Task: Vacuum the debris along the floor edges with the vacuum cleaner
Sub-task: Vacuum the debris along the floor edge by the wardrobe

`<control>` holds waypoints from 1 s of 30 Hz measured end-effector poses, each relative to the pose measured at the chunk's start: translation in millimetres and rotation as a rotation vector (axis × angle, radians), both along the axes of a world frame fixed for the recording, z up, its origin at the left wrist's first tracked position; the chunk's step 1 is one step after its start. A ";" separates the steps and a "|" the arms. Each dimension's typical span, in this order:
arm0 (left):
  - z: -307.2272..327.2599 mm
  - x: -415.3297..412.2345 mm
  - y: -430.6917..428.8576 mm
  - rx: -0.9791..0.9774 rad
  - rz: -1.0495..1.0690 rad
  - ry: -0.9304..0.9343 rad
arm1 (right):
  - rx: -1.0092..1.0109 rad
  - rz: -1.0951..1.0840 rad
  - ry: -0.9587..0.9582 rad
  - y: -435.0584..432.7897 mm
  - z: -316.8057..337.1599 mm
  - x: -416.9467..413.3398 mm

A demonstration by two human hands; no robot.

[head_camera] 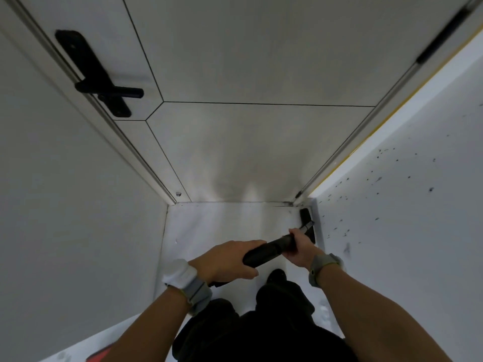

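Door (261, 61), R wall (405, 218) box in vac (266, 250).

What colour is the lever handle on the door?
Black. The lever handle shows best in the head view, upper left, against the pale door.

One wide-angle view is taken from the head, aimed steeply down. The floor (222, 226) is framed near, the door (261, 61) far.

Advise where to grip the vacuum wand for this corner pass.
Grip the vacuum wand on its thick black upper section, from above, as the left hand and right hand do: it slants down to the floor nozzle in the right corner, so two spaced grips steer it.
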State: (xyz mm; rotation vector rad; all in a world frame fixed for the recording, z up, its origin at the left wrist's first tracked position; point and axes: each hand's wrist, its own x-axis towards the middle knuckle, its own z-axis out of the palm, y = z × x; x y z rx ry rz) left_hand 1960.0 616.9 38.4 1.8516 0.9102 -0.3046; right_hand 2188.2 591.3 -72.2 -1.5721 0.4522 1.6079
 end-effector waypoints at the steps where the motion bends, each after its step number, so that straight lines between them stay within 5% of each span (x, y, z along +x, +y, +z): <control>1: 0.8 7.3 0.8 -0.009 0.004 -0.016 | -0.004 0.005 -0.007 -0.2 1.6 9.8; 16: 7.5 32.6 2.7 -0.035 0.136 -0.010 | 0.003 0.172 0.046 23.3 -1.5 37.6; 30: 6.3 54.7 -12.8 -0.056 0.095 0.012 | 0.017 -0.010 -0.031 -9.2 -7.0 49.1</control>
